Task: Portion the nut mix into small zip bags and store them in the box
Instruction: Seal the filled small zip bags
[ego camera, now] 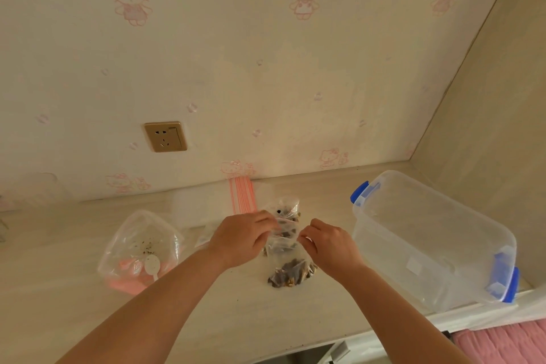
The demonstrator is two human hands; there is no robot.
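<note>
A filled zip bag is pinched at its seal strip by left hand and right hand; each grip is clenched on it. Probably light, floppy, slippery, so best held along that top strip.

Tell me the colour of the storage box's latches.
Blue latches on the clear box, seen in the head view.

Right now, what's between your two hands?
In the head view, a small zip bag of nut mix lies between the left hand and right hand; both pinch its top edge.
</note>
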